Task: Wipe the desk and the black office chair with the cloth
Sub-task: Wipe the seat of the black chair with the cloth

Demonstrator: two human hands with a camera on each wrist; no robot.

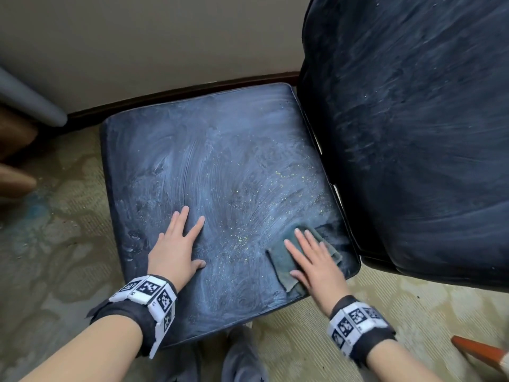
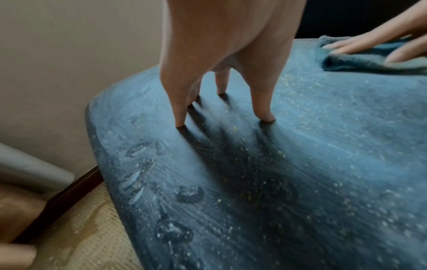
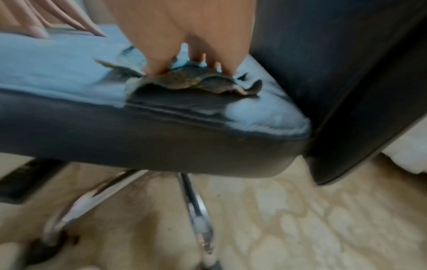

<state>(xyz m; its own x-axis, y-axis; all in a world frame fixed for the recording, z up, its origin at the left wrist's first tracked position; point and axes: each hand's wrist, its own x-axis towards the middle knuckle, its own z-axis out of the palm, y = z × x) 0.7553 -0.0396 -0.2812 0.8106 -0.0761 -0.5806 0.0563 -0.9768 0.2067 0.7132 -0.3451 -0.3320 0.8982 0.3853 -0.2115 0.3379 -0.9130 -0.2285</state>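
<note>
The black office chair's seat [image 1: 220, 166] fills the middle of the head view, coated in pale dust with wipe streaks and yellow specks. Its backrest [image 1: 413, 119] rises at the right. A folded teal cloth [image 1: 281, 260] lies on the seat's near right corner, close to the backrest. My right hand [image 1: 311, 257] presses flat on the cloth [image 3: 184, 80] with straight fingers. My left hand [image 1: 179, 244] rests on the bare seat [image 2: 300, 164] near the front edge, fingers spread and straight, holding nothing. The cloth [image 2: 360, 58] appears at the upper right of the left wrist view.
A beige wall [image 1: 137, 51] with a dark skirting board [image 1: 179, 95] stands behind the chair. Patterned carpet [image 1: 55, 244] surrounds it. The chrome chair base [image 3: 194, 210] shows under the seat. A grey rounded object [image 1: 27, 100] sits at far left, an orange-brown edge [image 1: 479, 351] at lower right.
</note>
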